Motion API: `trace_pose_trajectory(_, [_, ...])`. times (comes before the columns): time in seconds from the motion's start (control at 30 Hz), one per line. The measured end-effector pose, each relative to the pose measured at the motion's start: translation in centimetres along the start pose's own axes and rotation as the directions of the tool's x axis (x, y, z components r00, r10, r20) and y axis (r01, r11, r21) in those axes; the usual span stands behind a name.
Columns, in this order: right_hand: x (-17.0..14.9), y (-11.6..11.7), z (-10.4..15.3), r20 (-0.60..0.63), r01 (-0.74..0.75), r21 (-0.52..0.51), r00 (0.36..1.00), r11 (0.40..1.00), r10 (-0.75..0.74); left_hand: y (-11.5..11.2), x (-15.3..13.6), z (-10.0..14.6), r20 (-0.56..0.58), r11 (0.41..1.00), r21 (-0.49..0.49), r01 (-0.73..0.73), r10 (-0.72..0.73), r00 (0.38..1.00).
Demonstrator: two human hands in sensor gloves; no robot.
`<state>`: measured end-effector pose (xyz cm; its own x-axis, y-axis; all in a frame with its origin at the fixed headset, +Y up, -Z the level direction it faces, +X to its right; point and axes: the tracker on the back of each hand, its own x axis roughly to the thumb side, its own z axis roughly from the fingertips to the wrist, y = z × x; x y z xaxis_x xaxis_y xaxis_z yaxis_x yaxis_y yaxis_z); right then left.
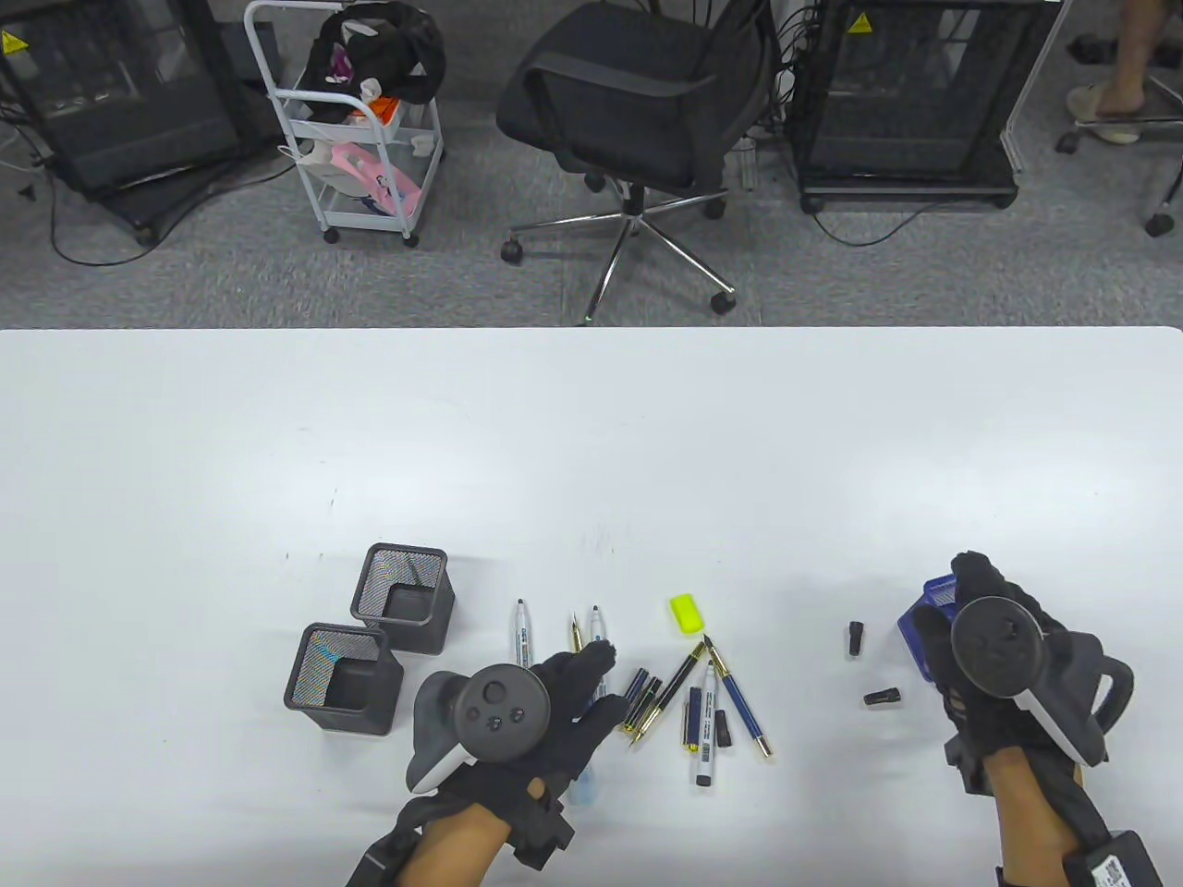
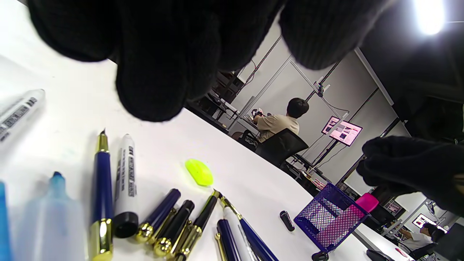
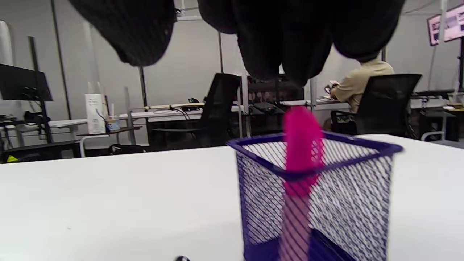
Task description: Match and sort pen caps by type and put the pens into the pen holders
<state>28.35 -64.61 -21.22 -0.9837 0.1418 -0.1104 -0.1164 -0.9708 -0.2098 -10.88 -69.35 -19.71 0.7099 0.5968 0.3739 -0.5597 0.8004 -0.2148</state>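
Note:
A pink highlighter (image 3: 302, 145) stands in the blue mesh holder (image 3: 348, 203), blurred, with a small gap between it and the fingers of my right hand (image 3: 253, 43) just above. In the table view my right hand (image 1: 970, 582) covers that blue holder (image 1: 929, 601). My left hand (image 1: 596, 679) reaches flat over the loose pens and holds nothing. Under and beside it lie a white marker (image 1: 522, 633), a black fountain pen (image 1: 670, 688), a blue fountain pen (image 1: 739, 702), a second white marker (image 1: 706, 730) and blue and black caps (image 2: 159, 214). A yellow cap (image 1: 686, 613) lies apart.
Two black mesh holders (image 1: 407, 596) (image 1: 342, 679) stand left of my left hand. Two small black caps (image 1: 856, 637) (image 1: 882, 697) lie between the pens and the blue holder. A pale blue highlighter (image 2: 54, 217) lies under my left palm.

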Motion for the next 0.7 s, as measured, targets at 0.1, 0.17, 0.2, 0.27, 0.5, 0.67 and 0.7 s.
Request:
trace_pose_trajectory(0.1, [2.1, -0.8, 1.0, 0.076, 0.01, -0.051, 0.997, 0.999, -0.006, 0.0, 0.0, 0.0, 0.0, 1.0, -0.001, 0.005, -0.005, 1.0])
trace_pose_trajectory(0.17, [3.6, -0.8, 1.7, 0.133, 0.028, -0.049, 0.991, 0.998, -0.021, 0.0, -0.1, 0.0, -0.002, 1.0, -0.001, 0.004, -0.004, 1.0])
trace_pose_trajectory(0.2, [4.2, -0.6, 1.9, 0.15, 0.035, -0.041, 0.988, 0.999, -0.028, 0.0, -0.1, 0.0, -0.001, 1.0, -0.002, 0.005, -0.005, 1.0])
trace_pose_trajectory(0.27, [5.8, 0.2, 2.6, 0.187, 0.062, 0.009, 0.98, 0.998, -0.062, 0.0, 0.0, 0.0, -0.002, 1.0, -0.004, 0.011, -0.011, 1.0])
trace_pose_trajectory(0.5, [9.8, 5.0, 3.4, 0.226, 0.023, 0.234, 0.971, 0.972, -0.077, 0.1, -0.2, 0.0, -0.005, 1.0, -0.007, 0.028, -0.028, 1.0])
trace_pose_trajectory(0.67, [11.5, 8.2, 3.5, 0.243, -0.097, 0.278, 0.97, 0.956, 0.028, 0.1, -0.3, 0.1, -0.013, 0.999, -0.015, 0.037, -0.037, 0.999])
trace_pose_trajectory(0.7, [11.7, 8.8, 3.5, 0.243, -0.106, 0.278, 0.969, 0.955, 0.036, 0.1, -0.3, 0.1, -0.013, 0.999, -0.016, 0.041, -0.041, 0.999])
